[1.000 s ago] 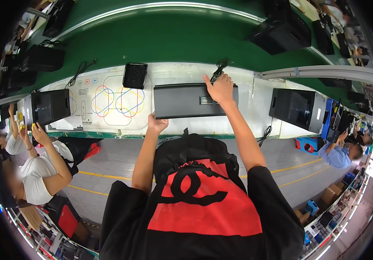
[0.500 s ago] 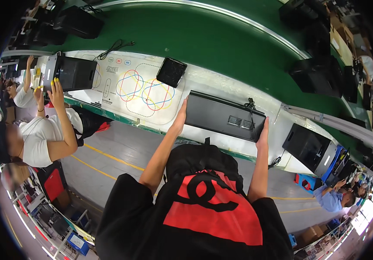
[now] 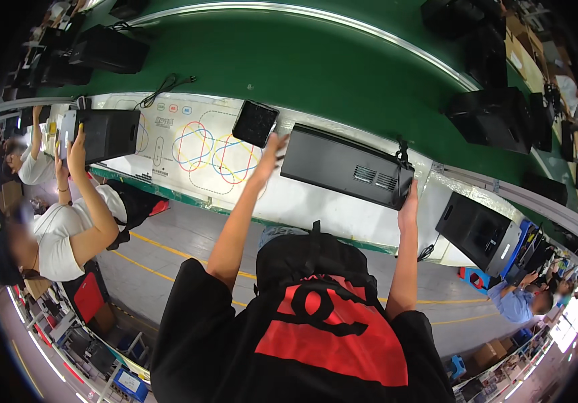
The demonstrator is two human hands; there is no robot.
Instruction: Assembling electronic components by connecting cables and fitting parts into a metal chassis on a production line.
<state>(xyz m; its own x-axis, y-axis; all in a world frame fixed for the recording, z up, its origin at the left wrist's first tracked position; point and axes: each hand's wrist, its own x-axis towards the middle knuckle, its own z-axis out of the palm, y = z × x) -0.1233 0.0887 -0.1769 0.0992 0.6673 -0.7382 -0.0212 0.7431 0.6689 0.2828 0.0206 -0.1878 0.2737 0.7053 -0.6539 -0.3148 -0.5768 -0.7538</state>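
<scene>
A long black case [image 3: 342, 164] with two slotted vents lies on the white work surface in front of me. A bundled black cord [image 3: 402, 153] sits at its right end. My right hand [image 3: 407, 204] rests along that end, its fingers stretched out and partly hidden by the case. Off the left end, my left hand [image 3: 272, 160] is open, fingers apart, holding nothing. Its fingertips are close to a shallow black square tray [image 3: 256, 123]; whether they touch it, I cannot tell.
A green conveyor belt [image 3: 269, 60] runs behind the white surface [image 3: 309, 205]. More black cases stand along it, one [image 3: 480, 228] at right. To the left, a co-worker [image 3: 77, 215] handles another black case [image 3: 111, 136]. A loose cord [image 3: 164, 89] lies near the belt.
My left hand has let go of the case's left end and moved up and left toward the square tray. The right hand stays at the right end.
</scene>
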